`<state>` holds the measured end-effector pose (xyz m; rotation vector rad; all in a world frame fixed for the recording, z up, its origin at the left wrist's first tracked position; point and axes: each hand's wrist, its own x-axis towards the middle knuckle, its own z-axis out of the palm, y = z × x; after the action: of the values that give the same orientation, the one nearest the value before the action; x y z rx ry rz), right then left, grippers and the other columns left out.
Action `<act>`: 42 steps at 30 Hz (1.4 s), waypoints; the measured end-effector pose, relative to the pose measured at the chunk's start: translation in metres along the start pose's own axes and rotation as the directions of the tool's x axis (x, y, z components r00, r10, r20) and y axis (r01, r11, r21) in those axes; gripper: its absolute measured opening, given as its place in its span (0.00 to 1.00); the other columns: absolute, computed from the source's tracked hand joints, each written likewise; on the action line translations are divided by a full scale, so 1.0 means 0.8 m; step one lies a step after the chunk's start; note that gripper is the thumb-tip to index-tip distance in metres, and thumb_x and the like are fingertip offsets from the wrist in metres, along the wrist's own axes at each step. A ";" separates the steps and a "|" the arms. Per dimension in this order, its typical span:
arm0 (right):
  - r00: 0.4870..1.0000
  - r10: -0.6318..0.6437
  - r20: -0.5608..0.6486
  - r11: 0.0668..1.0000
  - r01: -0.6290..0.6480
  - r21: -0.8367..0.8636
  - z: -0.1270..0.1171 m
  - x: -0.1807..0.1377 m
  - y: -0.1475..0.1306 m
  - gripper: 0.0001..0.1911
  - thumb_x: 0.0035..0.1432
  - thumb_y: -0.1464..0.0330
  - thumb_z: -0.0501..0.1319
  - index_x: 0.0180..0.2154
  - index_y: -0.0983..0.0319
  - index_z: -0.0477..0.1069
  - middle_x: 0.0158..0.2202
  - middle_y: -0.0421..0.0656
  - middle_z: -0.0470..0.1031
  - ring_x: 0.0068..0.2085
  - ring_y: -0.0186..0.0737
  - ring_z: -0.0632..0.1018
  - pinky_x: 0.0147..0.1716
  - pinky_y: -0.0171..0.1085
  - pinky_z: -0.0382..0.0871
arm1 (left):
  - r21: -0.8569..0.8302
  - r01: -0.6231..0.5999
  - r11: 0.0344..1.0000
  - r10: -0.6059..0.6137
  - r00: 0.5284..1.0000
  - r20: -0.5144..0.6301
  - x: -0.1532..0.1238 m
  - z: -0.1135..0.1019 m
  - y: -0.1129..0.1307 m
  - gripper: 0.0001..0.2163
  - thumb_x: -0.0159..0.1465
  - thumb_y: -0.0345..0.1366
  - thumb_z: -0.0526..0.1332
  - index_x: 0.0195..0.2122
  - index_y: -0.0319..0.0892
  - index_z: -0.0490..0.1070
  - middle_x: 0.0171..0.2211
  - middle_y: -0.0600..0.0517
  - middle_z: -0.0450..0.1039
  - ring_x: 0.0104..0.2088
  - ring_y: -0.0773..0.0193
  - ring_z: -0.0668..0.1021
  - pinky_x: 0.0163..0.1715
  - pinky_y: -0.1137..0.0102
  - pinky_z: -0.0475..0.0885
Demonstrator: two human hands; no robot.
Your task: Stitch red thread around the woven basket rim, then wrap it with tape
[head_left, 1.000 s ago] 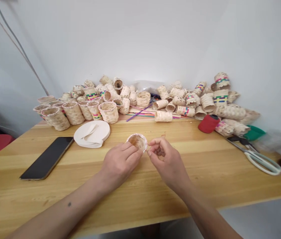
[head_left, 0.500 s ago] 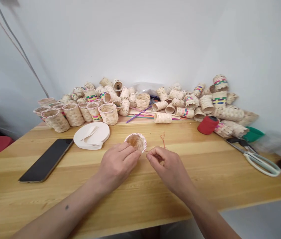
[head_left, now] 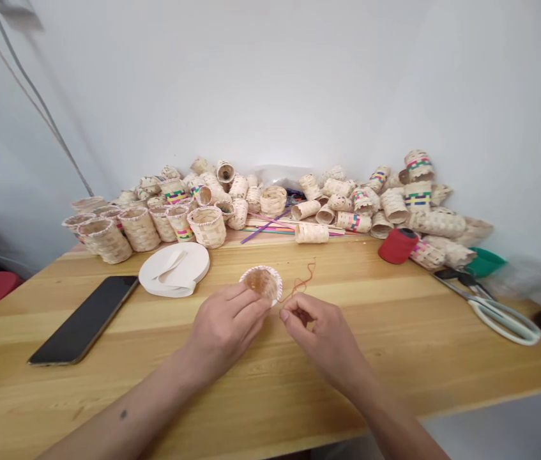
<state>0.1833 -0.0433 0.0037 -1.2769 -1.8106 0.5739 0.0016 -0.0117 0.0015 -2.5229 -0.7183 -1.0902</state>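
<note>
My left hand [head_left: 232, 319] grips a small woven basket [head_left: 264, 281] by its near side. The basket's mouth faces me, and its rim is bound with white tape and red thread. Just right of the rim, my right hand [head_left: 318, 326] is closed in a pinch between thumb and forefinger. Red thread [head_left: 304, 281] runs from those fingertips and lies in a loose curl on the table behind. Whether a needle is in the pinch is too small to make out. The basket's lower part is hidden behind my left hand.
Rimmed baskets [head_left: 140, 229] stand in a group at the back left. More woven pieces [head_left: 395, 204] are heaped along the wall. A roll of white tape [head_left: 174, 287] and a phone [head_left: 85, 319] lie left; a red thread spool [head_left: 397, 246] and scissors [head_left: 502, 319] lie right.
The red thread behind my right hand has shifted and spreads in a longer curl. My right hand sits slightly lower in the picture; my left hand keeps its grip on the basket.
</note>
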 end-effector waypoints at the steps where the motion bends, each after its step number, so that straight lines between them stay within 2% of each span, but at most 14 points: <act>1: 1.000 -0.006 -0.004 1.000 0.006 0.009 0.002 0.000 0.000 0.11 0.57 0.73 0.55 0.23 0.61 0.63 0.21 0.35 0.64 0.24 0.32 0.66 0.24 0.30 0.57 | -0.013 0.015 1.000 -0.015 1.000 0.002 -0.001 0.001 0.000 0.05 0.62 0.26 0.57 0.36 0.38 0.71 0.27 0.49 0.74 0.30 0.63 0.74 0.31 0.69 0.70; 7: 0.995 -0.046 -0.091 0.999 0.043 -0.032 0.009 -0.001 0.001 0.11 0.58 0.72 0.55 0.23 0.61 0.65 0.21 0.36 0.65 0.24 0.32 0.66 0.25 0.31 0.57 | -0.055 0.015 0.998 -0.015 1.000 0.003 -0.001 0.004 0.003 0.04 0.61 0.25 0.58 0.36 0.38 0.71 0.27 0.49 0.74 0.28 0.63 0.72 0.29 0.69 0.69; 10: 0.999 -0.044 -0.028 0.998 0.043 -0.051 -0.001 0.001 0.004 0.09 0.60 0.70 0.57 0.27 0.60 0.69 0.24 0.36 0.70 0.26 0.34 0.70 0.27 0.32 0.60 | -0.023 -0.006 1.000 0.007 1.000 0.017 -0.001 0.004 0.002 0.04 0.63 0.26 0.57 0.34 0.37 0.71 0.26 0.49 0.74 0.28 0.63 0.72 0.28 0.69 0.68; 12: 0.996 -0.070 -0.055 0.993 0.065 -0.094 -0.014 0.005 0.005 0.06 0.61 0.68 0.58 0.32 0.59 0.72 0.29 0.39 0.74 0.32 0.37 0.73 0.32 0.34 0.64 | 0.003 -0.037 0.999 0.037 0.998 0.045 -0.002 0.005 0.001 0.05 0.64 0.27 0.56 0.36 0.37 0.72 0.28 0.48 0.74 0.31 0.63 0.74 0.30 0.69 0.69; 15: 0.970 -0.206 -0.129 0.960 0.174 -0.221 -0.029 0.013 0.003 0.08 0.63 0.67 0.55 0.38 0.59 0.73 0.41 0.45 0.74 0.46 0.43 0.72 0.46 0.41 0.64 | 0.040 -0.072 0.997 0.069 0.995 0.077 -0.004 0.005 -0.001 0.07 0.65 0.28 0.54 0.39 0.38 0.71 0.31 0.48 0.75 0.34 0.62 0.74 0.31 0.69 0.69; 17: 0.960 -0.278 -0.038 0.926 0.257 -0.277 -0.031 0.020 0.001 0.10 0.64 0.69 0.54 0.36 0.60 0.74 0.47 0.48 0.71 0.53 0.46 0.68 0.52 0.47 0.60 | 0.048 -0.079 0.996 0.074 0.993 0.093 -0.005 0.006 0.000 0.07 0.66 0.28 0.54 0.39 0.39 0.71 0.32 0.48 0.76 0.33 0.62 0.74 0.30 0.69 0.68; 20: 0.958 -0.253 0.136 0.915 0.283 -0.287 -0.024 0.029 0.000 0.11 0.63 0.71 0.54 0.31 0.62 0.74 0.49 0.49 0.70 0.57 0.47 0.64 0.55 0.50 0.57 | 0.032 -0.103 0.994 0.099 0.989 0.109 -0.005 0.007 0.003 0.06 0.66 0.28 0.54 0.39 0.38 0.71 0.32 0.48 0.76 0.33 0.62 0.74 0.30 0.68 0.68; 25: 0.963 -0.102 0.250 0.979 0.142 -0.146 -0.017 0.037 -0.001 0.14 0.62 0.71 0.56 0.25 0.63 0.72 0.42 0.47 0.72 0.52 0.44 0.69 0.50 0.44 0.63 | -0.019 -0.116 0.993 0.117 0.988 0.096 0.000 0.005 0.009 0.06 0.65 0.27 0.54 0.37 0.37 0.71 0.31 0.48 0.76 0.33 0.62 0.75 0.32 0.69 0.70; 27: 0.966 -0.048 0.254 0.996 0.064 -0.055 -0.017 0.038 -0.002 0.13 0.60 0.72 0.57 0.23 0.63 0.72 0.44 0.47 0.71 0.52 0.43 0.69 0.50 0.43 0.63 | -0.042 -0.098 0.994 0.101 0.993 0.065 0.003 0.002 0.010 0.06 0.65 0.28 0.55 0.34 0.38 0.71 0.30 0.48 0.76 0.32 0.64 0.75 0.32 0.69 0.71; 31: 0.978 -0.007 0.208 0.998 -0.006 0.062 -0.015 0.040 -0.002 0.09 0.56 0.73 0.59 0.24 0.63 0.73 0.48 0.48 0.68 0.54 0.44 0.68 0.54 0.42 0.60 | -0.067 -0.079 0.995 0.080 0.997 0.011 0.005 -0.001 0.008 0.05 0.63 0.26 0.56 0.33 0.37 0.71 0.30 0.48 0.76 0.31 0.64 0.75 0.34 0.69 0.72; 36: 0.989 -0.001 0.147 0.999 -0.005 0.044 -0.002 0.041 -0.001 0.10 0.55 0.74 0.60 0.22 0.62 0.72 0.47 0.48 0.68 0.54 0.44 0.67 0.53 0.43 0.60 | -0.094 -0.061 0.994 0.062 0.998 0.009 0.005 0.001 0.008 0.05 0.63 0.26 0.57 0.34 0.38 0.72 0.29 0.48 0.75 0.30 0.64 0.74 0.31 0.69 0.71; 39: 0.999 0.005 0.037 0.999 -0.007 0.032 0.008 0.044 -0.006 0.12 0.54 0.75 0.59 0.20 0.63 0.70 0.45 0.48 0.67 0.53 0.44 0.68 0.51 0.43 0.61 | -0.135 -0.084 0.987 0.087 0.996 0.013 0.006 0.003 0.010 0.07 0.64 0.26 0.55 0.35 0.38 0.72 0.29 0.48 0.76 0.31 0.63 0.75 0.29 0.69 0.70; 42: 0.995 -0.023 -0.101 0.999 0.028 0.044 0.010 0.048 -0.017 0.11 0.56 0.74 0.58 0.21 0.63 0.69 0.45 0.48 0.66 0.52 0.44 0.67 0.51 0.44 0.60 | -0.137 -0.082 0.987 0.083 0.997 0.001 0.006 0.002 0.008 0.07 0.63 0.26 0.55 0.39 0.37 0.72 0.33 0.46 0.77 0.35 0.59 0.76 0.33 0.67 0.71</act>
<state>0.1638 -0.0127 0.0236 -1.2289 -1.7192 0.5246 0.0092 -0.0142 0.0036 -2.6460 -0.5523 -1.1395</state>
